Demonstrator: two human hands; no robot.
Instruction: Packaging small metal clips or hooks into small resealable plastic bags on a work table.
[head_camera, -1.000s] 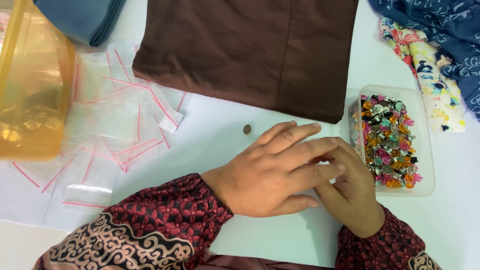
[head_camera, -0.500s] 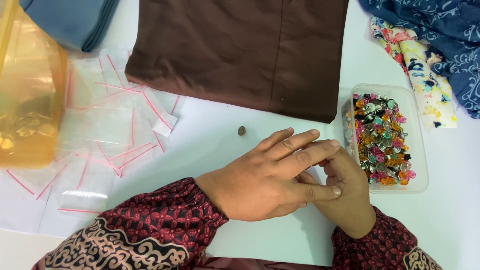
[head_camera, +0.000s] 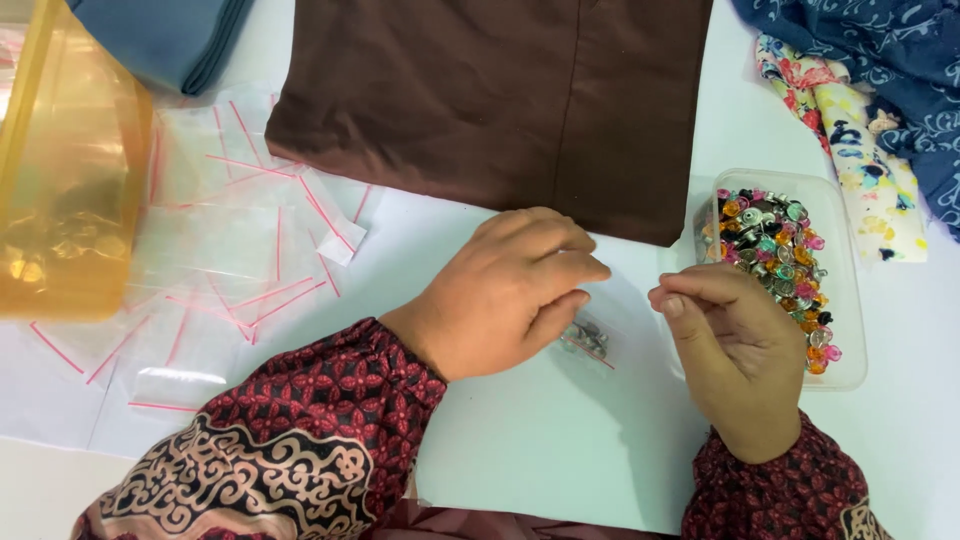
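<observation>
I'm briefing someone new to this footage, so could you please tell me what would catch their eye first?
First, the clear tub of colourful beads at the right, beside the right hand. Then the left hand at the centre, pressing on a small clear bag with dark bits inside. Behind lies a brown folded cloth; at the left, loose zip bags and an amber box.

One camera on my head, looking steeply down, close over my hands, facing the white counter ahead of me
</observation>
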